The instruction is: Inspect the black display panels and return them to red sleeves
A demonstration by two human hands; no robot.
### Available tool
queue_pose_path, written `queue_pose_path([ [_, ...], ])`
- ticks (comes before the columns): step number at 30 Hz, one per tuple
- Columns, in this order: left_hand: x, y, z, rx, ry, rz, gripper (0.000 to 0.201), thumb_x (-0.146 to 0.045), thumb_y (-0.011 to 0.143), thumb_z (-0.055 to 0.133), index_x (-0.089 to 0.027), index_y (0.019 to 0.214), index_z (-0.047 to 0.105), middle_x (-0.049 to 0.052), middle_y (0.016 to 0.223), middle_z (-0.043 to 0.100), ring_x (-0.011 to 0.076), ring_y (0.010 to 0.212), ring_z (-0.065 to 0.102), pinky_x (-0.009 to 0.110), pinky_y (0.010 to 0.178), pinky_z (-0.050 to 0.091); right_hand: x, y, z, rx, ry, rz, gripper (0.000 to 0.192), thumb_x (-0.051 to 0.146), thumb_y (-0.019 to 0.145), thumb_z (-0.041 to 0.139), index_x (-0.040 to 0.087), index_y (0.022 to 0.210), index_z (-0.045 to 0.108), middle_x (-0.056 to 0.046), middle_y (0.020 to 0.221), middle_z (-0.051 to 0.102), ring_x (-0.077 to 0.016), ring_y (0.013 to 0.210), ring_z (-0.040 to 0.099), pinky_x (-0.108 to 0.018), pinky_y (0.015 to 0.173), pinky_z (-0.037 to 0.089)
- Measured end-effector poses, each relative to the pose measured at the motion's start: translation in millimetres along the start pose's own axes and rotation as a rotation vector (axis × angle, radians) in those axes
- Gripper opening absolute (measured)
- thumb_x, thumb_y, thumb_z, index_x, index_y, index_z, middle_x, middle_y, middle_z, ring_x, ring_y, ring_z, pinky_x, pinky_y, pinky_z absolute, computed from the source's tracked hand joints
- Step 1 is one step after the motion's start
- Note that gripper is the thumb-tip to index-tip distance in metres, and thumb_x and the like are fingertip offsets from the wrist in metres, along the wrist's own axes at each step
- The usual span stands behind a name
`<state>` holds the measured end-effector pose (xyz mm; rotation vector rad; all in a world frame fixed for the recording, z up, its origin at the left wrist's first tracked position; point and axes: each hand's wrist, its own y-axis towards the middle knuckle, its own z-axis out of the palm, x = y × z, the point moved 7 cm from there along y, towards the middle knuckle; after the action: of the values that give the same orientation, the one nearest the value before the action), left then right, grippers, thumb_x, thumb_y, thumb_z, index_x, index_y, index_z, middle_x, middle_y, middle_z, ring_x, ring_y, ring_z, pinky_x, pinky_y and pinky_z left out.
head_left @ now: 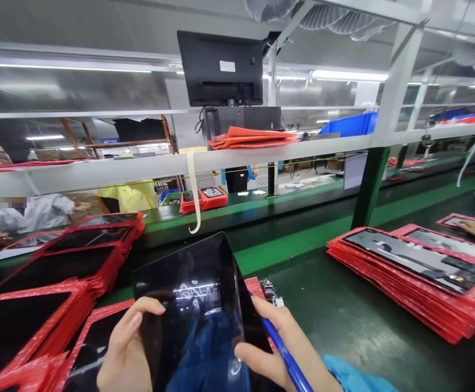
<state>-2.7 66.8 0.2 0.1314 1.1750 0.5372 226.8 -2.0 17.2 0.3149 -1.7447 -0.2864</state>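
Note:
A glossy black tablet screen (196,305) is held tilted up in front of me, with ceiling lights and blue clothing reflected in it. My left hand (129,340) grips its left edge, thumb lying on the glass. On the right edge is my right hand (282,340), its thumb pressed on the glass near the lower right. A blue pen-like stick (284,354) is also held in my right hand, running down across the palm. Whether the dark strip along the screen's right side is a second layer, I cannot tell.
Stacks of black screens on red bubble-wrap bags (78,261) stand at left. Another red stack with a metal-backed panel (417,258) lies at right on the green bench (310,305). A white rail (302,148) carries a monitor (223,68). Co-workers sit across and at far right.

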Motion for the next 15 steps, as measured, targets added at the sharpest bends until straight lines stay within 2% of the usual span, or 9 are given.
queue_pose_path([
  [4, 1, -1, -1.0, 0.013, -0.014, 0.06, 0.021, -0.039, 0.066, 0.062, -0.022, 0.055, 0.07, 0.001, 0.066, 0.067, 0.0206, 0.07, 0.059, 0.032, 0.07, 0.043, -11, -4, 1, -0.003, 0.011, 0.018, 0.082, 0.027, 0.063, 0.085, 0.026, 0.137, 0.05, -0.007, 0.118, 0.071, -0.0339, 0.104, 0.066, -0.043, 0.096, 0.05],
  [7, 0, 0, -4.1, 0.011, 0.03, 0.157, 0.02, -0.036, 0.069, 0.062, -0.024, 0.055, 0.07, 0.0, 0.065, 0.068, 0.0202, 0.069, 0.061, 0.032, 0.068, 0.043, -11, -9, 1, -0.069, -0.026, -0.146, 0.096, 0.027, 0.063, 0.086, 0.028, 0.146, 0.036, -0.008, 0.146, 0.048, -0.034, 0.131, 0.047, -0.041, 0.11, 0.038],
  [9, -2, 0, -5.2, 0.031, 0.07, 0.231, 0.019, -0.035, 0.071, 0.061, -0.026, 0.057, 0.07, 0.0, 0.065, 0.069, 0.021, 0.068, 0.062, 0.034, 0.065, 0.045, -5, -13, -1, -0.12, -0.123, -0.318, 0.099, 0.025, 0.067, 0.084, 0.034, 0.148, 0.028, -0.005, 0.154, 0.032, -0.0324, 0.139, 0.033, -0.042, 0.114, 0.032],
  [10, -4, 0, -5.4, 0.046, 0.094, 0.279, 0.018, -0.034, 0.072, 0.061, -0.027, 0.057, 0.07, -0.001, 0.064, 0.069, 0.0213, 0.065, 0.062, 0.035, 0.063, 0.045, -1, -15, 0, -0.121, -0.188, -0.412, 0.098, 0.024, 0.069, 0.083, 0.036, 0.148, 0.026, -0.003, 0.155, 0.029, -0.032, 0.14, 0.029, -0.044, 0.114, 0.03],
  [13, -13, 0, -4.3, 0.077, 0.147, 0.397, 0.015, -0.033, 0.068, 0.066, -0.028, 0.054, 0.069, -0.002, 0.055, 0.067, 0.0199, 0.054, 0.06, 0.034, 0.053, 0.046, 10, -21, 6, -0.061, -0.369, -0.681, 0.091, 0.023, 0.074, 0.079, 0.034, 0.148, 0.028, -0.004, 0.15, 0.036, -0.0318, 0.14, 0.025, -0.048, 0.113, 0.027],
  [15, -20, -1, -1.6, 0.089, 0.158, 0.429, 0.012, -0.031, 0.063, 0.069, -0.027, 0.051, 0.07, -0.002, 0.049, 0.066, 0.0179, 0.047, 0.058, 0.03, 0.046, 0.044, 14, -25, 7, -0.054, -0.44, -0.805, 0.079, 0.02, 0.079, 0.074, 0.029, 0.146, 0.033, -0.007, 0.147, 0.043, -0.0311, 0.138, 0.03, -0.048, 0.111, 0.03],
])
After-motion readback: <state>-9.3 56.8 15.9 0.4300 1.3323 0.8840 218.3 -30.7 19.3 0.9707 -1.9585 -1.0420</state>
